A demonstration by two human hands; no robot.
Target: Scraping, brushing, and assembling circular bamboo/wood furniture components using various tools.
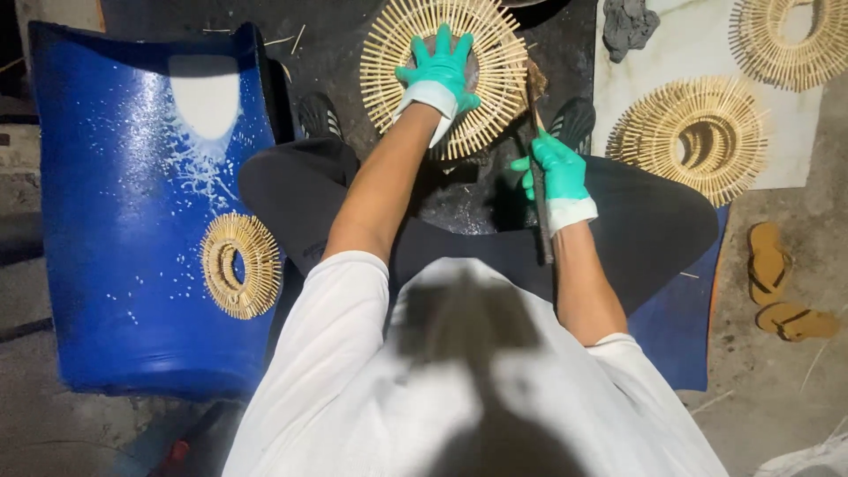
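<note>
A round ring of radiating bamboo sticks (495,62) lies flat on a dark board in front of my knees. My left hand (439,72), in a green glove, presses flat on its centre with fingers spread. My right hand (556,168), also in a green glove, is closed round the handle of a long brush-like tool (535,88). The tool's worn tip touches the right edge of the bamboo ring. I am seated, with dark trousers and dark shoes either side of the board.
A blue curved plastic barrel half (124,203) lies at left with a smaller bamboo ring (238,265) on it. Two more bamboo rings (698,137) rest on a pale sheet (689,44) at right, beside a grey rag (629,25). Tan sandals (782,291) lie on the floor.
</note>
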